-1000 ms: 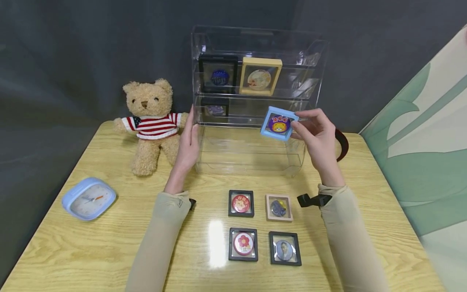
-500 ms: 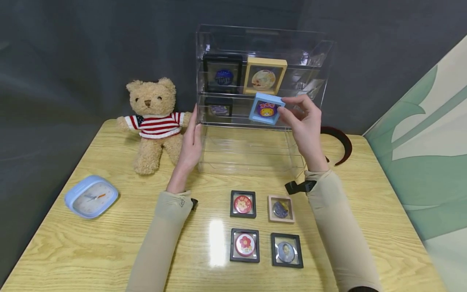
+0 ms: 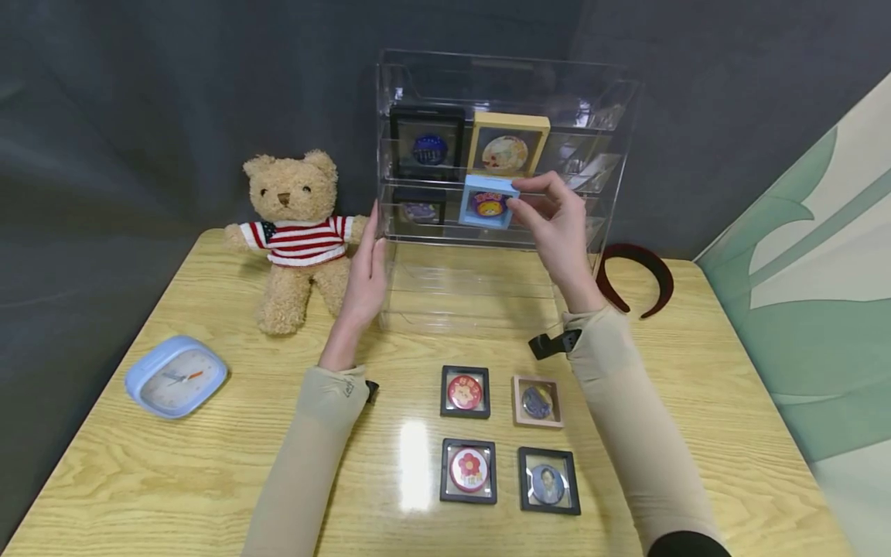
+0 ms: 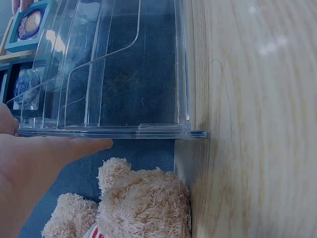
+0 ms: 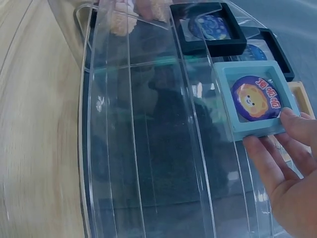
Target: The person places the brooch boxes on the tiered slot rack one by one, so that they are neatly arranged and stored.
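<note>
Clear plastic tiered display rack (image 3: pixel 585 166) stands on a pale wood-grain tabletop (image 3: pixel 104 480). Left hand (image 3: pixel 365 282) lies against the rack's left side, fingers extended along it. Right hand (image 3: pixel 557 224) pinches a light-blue square frame with a purple-and-yellow bear badge (image 3: pixel 489 203) between thumb and fingers, at the rack's middle tier; cannot tell if its base touches the rack. Hands well apart.

On the rack's tier above: large black square frame with blue badge (image 3: pixel 428 147) and pale-yellow square frame with round badge (image 3: pixel 508 145). On the rack's middle tier, left: smaller black frame (image 3: pixel 419 210).

In front of the rack: four small square framed badges (image 3: pixel 465 392). Left of the rack: tan plush bear in striped sweater (image 3: pixel 288 240). Right of it: dark-red headband (image 3: pixel 667 275).
</note>
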Motion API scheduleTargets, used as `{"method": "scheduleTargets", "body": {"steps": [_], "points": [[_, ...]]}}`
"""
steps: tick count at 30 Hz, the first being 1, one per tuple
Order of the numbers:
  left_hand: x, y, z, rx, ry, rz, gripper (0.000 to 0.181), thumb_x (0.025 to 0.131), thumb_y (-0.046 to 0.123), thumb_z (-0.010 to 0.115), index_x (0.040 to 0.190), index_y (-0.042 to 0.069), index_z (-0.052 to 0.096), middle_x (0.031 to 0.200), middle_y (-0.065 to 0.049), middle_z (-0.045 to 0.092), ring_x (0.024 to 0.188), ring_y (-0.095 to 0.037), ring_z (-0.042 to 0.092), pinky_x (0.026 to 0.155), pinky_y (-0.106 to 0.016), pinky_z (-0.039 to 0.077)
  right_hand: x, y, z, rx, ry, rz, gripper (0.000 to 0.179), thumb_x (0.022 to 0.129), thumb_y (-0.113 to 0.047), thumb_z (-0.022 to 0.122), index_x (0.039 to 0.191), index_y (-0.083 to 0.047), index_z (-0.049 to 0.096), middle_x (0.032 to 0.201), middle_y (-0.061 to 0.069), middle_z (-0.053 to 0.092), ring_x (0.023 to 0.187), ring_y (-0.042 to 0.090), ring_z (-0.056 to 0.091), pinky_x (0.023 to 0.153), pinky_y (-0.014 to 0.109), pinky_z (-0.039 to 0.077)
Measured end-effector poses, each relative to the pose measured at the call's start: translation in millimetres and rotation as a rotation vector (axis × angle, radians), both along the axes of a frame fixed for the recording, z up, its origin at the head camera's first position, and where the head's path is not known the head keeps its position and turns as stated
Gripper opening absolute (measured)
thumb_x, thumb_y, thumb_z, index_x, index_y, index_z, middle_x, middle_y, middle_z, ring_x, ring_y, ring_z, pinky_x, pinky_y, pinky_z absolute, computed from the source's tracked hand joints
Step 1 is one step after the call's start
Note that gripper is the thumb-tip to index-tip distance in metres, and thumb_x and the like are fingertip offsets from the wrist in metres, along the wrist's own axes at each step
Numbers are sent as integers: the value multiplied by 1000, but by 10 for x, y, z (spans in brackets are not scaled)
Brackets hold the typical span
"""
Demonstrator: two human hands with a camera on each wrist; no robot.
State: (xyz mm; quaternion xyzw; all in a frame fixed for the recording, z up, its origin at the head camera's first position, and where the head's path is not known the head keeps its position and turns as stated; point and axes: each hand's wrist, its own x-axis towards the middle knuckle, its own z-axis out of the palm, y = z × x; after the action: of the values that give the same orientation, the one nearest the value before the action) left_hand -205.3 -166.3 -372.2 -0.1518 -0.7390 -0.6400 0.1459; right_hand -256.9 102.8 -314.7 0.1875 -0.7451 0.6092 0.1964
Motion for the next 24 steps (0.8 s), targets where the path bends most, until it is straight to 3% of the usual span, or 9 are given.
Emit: {"method": "scheduleTargets", "body": {"steps": [8,24], "points": [[-12,11,-12,20,-19,-1,57,117,3,25,171,2,10,177,-17,10,163,-29,13,130,-31,15,-41,-72,-50,61,54,26,18,100,4,72,117,10,70,119,14,72,94,17,72,82,28,62],[-1,3,-6,7,-26,-3,56,117,3,25,172,2,10,178,-16,10,163,-28,12,130,-32,16,-30,-99,-128,182,14,-7,20,101,-1,74,120,4,69,118,13,73,98,14,72,90,29,59]]}}
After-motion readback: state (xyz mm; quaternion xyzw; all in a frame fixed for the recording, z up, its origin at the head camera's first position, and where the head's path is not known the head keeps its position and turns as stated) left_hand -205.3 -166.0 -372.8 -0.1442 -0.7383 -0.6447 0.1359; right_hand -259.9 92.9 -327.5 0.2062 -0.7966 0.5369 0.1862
